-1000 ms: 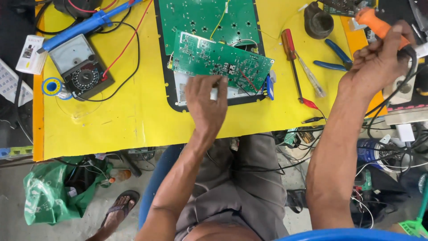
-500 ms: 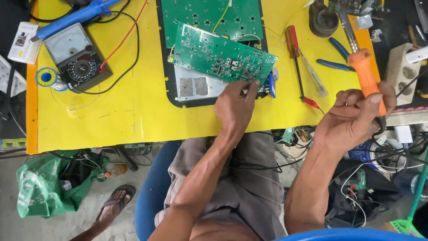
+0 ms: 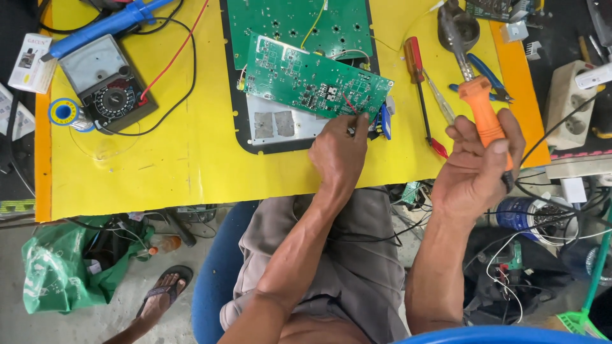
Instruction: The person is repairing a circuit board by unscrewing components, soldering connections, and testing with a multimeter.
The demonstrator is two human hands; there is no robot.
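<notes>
The left hand (image 3: 341, 150) pinches the near edge of a tilted green circuit board (image 3: 315, 79) on the yellow worktop (image 3: 191, 159). To its right, the right hand (image 3: 478, 165) grips an orange-handled soldering iron (image 3: 475, 95), tip pointing away. Steadying the board looks wise before bringing the tip across.

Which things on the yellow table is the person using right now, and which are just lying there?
In use:
left hand on tilted green circuit board
right hand gripping orange-handled soldering iron

Lying about:
multimeter
red screwdriver
blue pliers
solder reel
</notes>
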